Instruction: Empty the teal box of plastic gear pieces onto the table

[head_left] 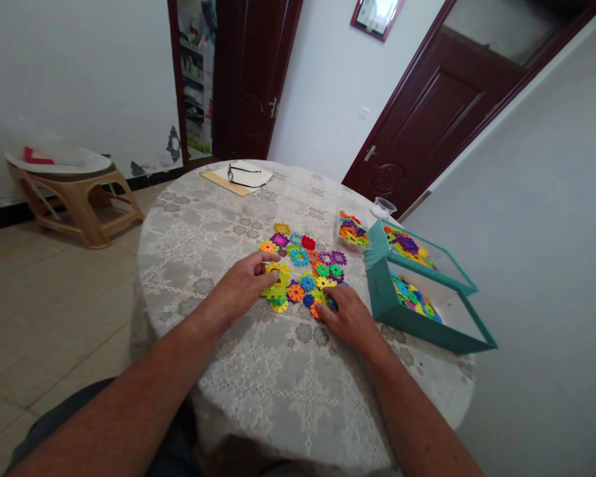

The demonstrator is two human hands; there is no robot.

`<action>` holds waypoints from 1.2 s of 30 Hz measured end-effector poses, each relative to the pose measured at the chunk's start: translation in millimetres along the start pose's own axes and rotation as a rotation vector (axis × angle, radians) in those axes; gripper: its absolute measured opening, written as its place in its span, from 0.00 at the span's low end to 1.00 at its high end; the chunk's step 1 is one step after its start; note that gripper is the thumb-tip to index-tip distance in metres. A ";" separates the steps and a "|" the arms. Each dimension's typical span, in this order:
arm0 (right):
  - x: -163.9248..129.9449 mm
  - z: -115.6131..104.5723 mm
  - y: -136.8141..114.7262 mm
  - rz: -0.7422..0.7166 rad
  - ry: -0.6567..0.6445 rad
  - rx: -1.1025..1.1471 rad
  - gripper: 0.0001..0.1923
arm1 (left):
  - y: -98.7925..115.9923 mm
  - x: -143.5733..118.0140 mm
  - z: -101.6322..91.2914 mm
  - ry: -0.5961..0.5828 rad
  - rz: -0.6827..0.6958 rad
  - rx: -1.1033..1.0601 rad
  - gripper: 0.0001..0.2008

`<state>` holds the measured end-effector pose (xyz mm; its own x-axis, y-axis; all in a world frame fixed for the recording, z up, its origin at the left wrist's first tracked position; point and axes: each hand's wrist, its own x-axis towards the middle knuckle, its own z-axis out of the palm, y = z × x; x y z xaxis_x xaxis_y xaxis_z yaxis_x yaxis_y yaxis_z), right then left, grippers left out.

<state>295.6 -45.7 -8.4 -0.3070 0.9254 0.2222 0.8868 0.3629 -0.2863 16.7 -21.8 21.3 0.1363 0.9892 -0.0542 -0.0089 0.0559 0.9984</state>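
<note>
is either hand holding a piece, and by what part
Left hand pinches a yellow gear piece at its near-left edge. Right hand rests on pieces at the cluster's near edge; a grip cannot be told.

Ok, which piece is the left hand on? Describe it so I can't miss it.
On the round table with the lace cloth, find the flat cluster of coloured gear pieces between the hands. The left hand pinches a yellow piece at the cluster's left edge, below an orange gear.
</note>
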 end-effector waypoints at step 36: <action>0.7 10.7 -42.9 -0.337 0.268 0.187 0.10 | -7.0 -7.9 25.3 -0.187 -0.201 -0.288 0.23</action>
<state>253.6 -59.4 -5.9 -0.4452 0.7009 0.5573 0.6682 0.6743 -0.3144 40.7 -33.5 15.1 0.3412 0.9144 -0.2180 -0.2370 0.3081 0.9213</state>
